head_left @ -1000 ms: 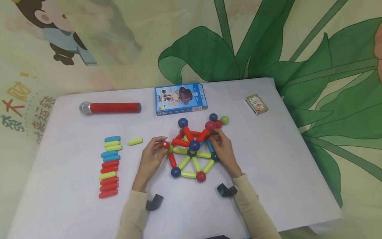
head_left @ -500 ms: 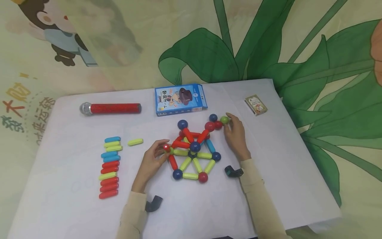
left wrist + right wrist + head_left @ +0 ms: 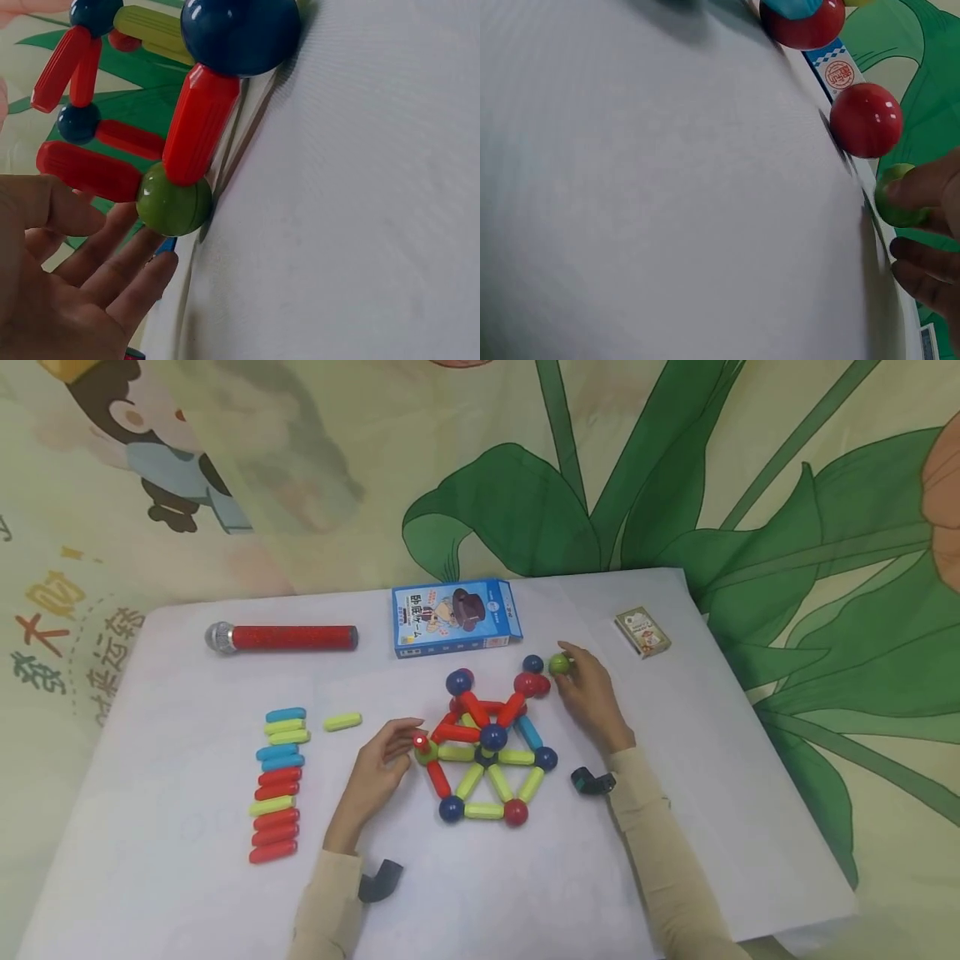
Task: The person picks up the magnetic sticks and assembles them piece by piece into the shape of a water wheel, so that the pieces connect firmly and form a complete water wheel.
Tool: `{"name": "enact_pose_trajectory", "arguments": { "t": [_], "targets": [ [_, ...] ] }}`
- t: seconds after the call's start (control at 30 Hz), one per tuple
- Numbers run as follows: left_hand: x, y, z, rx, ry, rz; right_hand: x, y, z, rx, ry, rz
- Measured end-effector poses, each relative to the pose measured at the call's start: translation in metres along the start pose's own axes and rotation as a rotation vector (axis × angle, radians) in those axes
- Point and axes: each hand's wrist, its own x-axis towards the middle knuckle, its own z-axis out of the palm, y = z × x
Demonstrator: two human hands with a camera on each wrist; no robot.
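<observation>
A model of magnetic rods (image 3: 483, 811) and balls stands mid-table, with blue, red and green balls at its joints. At its left corner a red rod (image 3: 88, 171) rises from a green ball (image 3: 172, 201). My left hand (image 3: 377, 777) is beside that corner, fingers loosely extended and the thumb near the rod; it holds nothing. Behind the model on the right, my right hand (image 3: 592, 697) pinches a loose green ball (image 3: 558, 664) between thumb and fingers. Next to it lie a loose blue ball (image 3: 533, 663) and a loose red ball (image 3: 866, 120).
Several blue, yellow-green and red rods (image 3: 276, 792) lie in a column at the left, with one yellow-green rod (image 3: 342, 722) apart. Toward the back lie a red microphone-like tube (image 3: 292, 637), a blue card box (image 3: 456, 618) and a small box (image 3: 642, 632).
My right hand has left the model's right side, moved back and right, and taken hold of the loose green ball. My left fingers have loosened from the red rod at the left corner.
</observation>
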Motion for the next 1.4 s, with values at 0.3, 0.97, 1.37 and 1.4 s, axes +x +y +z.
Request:
{"name": "enact_pose_trajectory", "arguments": {
  "t": [0.3, 0.97, 1.37, 1.4],
  "targets": [
    [0.005, 0.011, -0.001, 0.063, 0.358, 0.155, -0.028, -0.06, -0.029, 0.111, 0.324, -0.322],
    [-0.01, 0.032, -0.01, -0.097, 0.275, 0.212, -0.069, -0.098, -0.019, 0.298, 0.315, -0.467],
    [-0.008, 0.013, 0.0, -0.045, 0.119, 0.149, -0.085, -0.094, -0.032, 0.363, 0.342, -0.259],
    [-0.008, 0.014, 0.0, -0.043, 0.115, 0.153, -0.084, -0.089, -0.028, 0.362, 0.331, -0.25]
  ]
}}
